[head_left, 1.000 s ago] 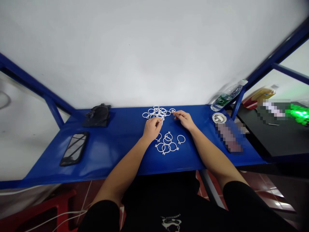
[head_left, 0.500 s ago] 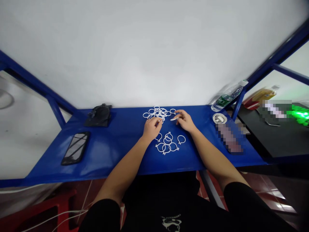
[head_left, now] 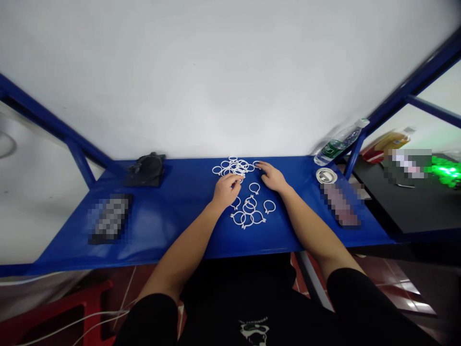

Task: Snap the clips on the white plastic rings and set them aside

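Note:
Several white plastic rings with small clip-like tabs form a heap (head_left: 236,166) near the wall side of the blue table (head_left: 169,226). My left hand (head_left: 225,191) is at the heap's near edge, its thumb and forefinger pinched on a white ring (head_left: 242,181) that is partly hidden. With its fingers stretched out, my right hand (head_left: 272,177) reaches to a single ring (head_left: 256,164) at the heap's right side, fingertips at its edge. Between my forearms lies a looser group of rings (head_left: 248,218), with one separate ring (head_left: 254,188) just above it.
A black plastic bag (head_left: 146,170) and a blurred-out phone (head_left: 111,218) lie on the left. To the right are a leaning water bottle (head_left: 340,144), a coiled white cable (head_left: 326,176) and a pixelated flat item (head_left: 340,204). Blue frame bars (head_left: 81,161) stand at both sides.
My right hand has let go of a white ring, which now lies on the table above the loose group, and has opened toward a ring at the heap's right. My left hand stays put.

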Available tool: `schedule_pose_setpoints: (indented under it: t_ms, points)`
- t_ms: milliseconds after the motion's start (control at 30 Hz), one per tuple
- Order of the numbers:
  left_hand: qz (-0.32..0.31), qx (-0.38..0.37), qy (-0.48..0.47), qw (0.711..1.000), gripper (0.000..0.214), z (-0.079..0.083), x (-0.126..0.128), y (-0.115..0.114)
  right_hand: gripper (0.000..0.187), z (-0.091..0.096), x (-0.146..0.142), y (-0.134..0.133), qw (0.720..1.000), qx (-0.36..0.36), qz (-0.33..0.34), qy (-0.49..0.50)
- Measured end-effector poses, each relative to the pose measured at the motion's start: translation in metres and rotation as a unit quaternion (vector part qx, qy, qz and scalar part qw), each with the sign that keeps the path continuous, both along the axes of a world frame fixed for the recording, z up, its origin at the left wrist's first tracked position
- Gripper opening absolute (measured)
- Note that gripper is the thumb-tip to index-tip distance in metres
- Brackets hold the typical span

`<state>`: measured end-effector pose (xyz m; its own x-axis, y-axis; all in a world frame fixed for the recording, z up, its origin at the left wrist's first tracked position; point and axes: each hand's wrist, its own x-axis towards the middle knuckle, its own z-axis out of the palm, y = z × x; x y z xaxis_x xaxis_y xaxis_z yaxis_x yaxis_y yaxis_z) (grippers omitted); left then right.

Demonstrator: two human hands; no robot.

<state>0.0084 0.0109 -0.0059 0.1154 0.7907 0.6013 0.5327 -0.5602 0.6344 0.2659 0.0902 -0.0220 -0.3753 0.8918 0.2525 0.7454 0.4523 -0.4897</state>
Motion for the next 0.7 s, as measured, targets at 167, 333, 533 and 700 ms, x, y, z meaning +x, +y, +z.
schedule_pose_setpoints:
  t_ms: [167,333,533,700]
  points:
    - [-0.032,0.012,-0.028,0.999,0.022,-0.003,0.001,0.000,0.054,0.006,-0.005,-0.005,0.999,0.000,-0.015,-0.038]
    - [-0.052,0.018,-0.036,0.998,0.022,-0.004,-0.002,-0.001,0.039,0.004,-0.005,-0.006,0.997,0.008,-0.069,-0.028]
    - [-0.062,0.019,-0.033,0.997,0.024,-0.003,-0.003,-0.002,0.023,-0.003,-0.001,-0.002,0.998,0.008,-0.057,-0.023]
    - [-0.074,0.021,-0.040,0.996,0.026,-0.003,-0.003,-0.002,0.016,-0.008,0.004,0.000,1.000,0.010,-0.025,0.015]
